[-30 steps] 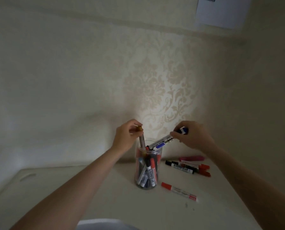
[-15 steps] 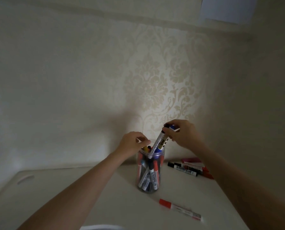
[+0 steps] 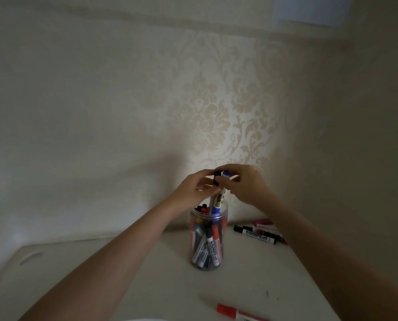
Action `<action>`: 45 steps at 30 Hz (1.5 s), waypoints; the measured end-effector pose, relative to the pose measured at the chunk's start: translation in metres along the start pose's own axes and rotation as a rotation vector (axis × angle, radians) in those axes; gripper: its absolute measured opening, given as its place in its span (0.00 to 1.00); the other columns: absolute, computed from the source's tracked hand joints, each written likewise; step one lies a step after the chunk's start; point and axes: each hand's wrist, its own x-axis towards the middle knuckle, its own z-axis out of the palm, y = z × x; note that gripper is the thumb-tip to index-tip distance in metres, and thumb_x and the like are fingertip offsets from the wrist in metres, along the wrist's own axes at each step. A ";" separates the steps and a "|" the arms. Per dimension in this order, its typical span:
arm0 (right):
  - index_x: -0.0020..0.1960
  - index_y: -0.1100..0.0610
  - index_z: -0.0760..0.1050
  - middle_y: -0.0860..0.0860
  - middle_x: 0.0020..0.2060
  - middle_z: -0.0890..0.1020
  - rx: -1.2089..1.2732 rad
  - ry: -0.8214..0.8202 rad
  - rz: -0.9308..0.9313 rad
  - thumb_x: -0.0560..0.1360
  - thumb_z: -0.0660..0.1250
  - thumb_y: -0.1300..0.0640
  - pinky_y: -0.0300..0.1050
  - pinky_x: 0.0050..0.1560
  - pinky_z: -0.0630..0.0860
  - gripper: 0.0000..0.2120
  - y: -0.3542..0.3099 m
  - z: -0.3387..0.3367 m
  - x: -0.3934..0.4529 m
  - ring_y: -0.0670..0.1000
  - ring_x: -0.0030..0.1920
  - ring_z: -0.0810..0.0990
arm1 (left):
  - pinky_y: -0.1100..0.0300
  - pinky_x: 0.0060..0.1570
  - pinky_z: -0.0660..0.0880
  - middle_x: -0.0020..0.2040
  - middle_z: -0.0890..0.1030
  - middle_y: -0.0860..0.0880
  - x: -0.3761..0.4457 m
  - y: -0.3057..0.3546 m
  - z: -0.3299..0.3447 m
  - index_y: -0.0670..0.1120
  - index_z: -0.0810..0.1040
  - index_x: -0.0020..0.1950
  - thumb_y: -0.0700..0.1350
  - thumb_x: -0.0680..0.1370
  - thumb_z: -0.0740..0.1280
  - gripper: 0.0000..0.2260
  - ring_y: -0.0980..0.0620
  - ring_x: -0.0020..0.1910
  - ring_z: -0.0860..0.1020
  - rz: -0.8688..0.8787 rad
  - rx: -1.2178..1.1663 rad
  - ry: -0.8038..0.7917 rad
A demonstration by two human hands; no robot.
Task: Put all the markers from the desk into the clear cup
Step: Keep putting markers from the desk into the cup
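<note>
A clear cup stands on the white desk, holding several markers upright. Above its mouth my right hand pinches the top of a blue-capped marker, which stands nearly upright with its lower end inside the cup. My left hand meets it from the left, its fingers closed on a dark-capped grey marker that also reaches into the cup. To the right of the cup lie black markers and a pink one. A red-capped marker lies near the front edge.
Patterned wallpaper walls close in behind and to the right of the desk, forming a corner. A white sheet of paper hangs high on the wall. A slot shows in the desk's left part.
My right hand has swung the blue marker from slanted to nearly upright and lowered it deeper into the cup. My left hand has risen beside it and its fingers now hold a dark-capped marker.
</note>
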 end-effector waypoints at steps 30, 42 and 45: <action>0.70 0.34 0.60 0.45 0.67 0.72 -0.780 -0.486 -0.248 0.74 0.55 0.36 0.62 0.65 0.57 0.24 0.089 0.061 -0.282 0.51 0.68 0.66 | 0.61 0.59 0.71 0.65 0.80 0.51 -0.014 -0.015 0.029 0.53 0.77 0.68 0.44 0.82 0.63 0.15 0.52 0.62 0.79 -0.100 0.489 0.077; 0.74 0.40 0.48 0.42 0.73 0.63 -0.633 -0.349 0.060 0.79 0.44 0.40 0.54 0.74 0.49 0.24 0.133 0.017 -0.227 0.45 0.73 0.59 | 0.59 0.62 0.70 0.67 0.78 0.47 -0.012 -0.014 0.032 0.53 0.76 0.69 0.45 0.83 0.60 0.15 0.47 0.64 0.77 -0.152 0.550 0.072; 0.72 0.42 0.60 0.42 0.62 0.75 -0.621 -0.232 0.027 0.78 0.58 0.45 0.45 0.61 0.64 0.23 0.134 0.017 -0.216 0.47 0.62 0.70 | 0.49 0.67 0.70 0.62 0.74 0.44 -0.009 -0.014 0.029 0.55 0.76 0.69 0.47 0.84 0.58 0.15 0.44 0.64 0.73 -0.149 0.643 0.074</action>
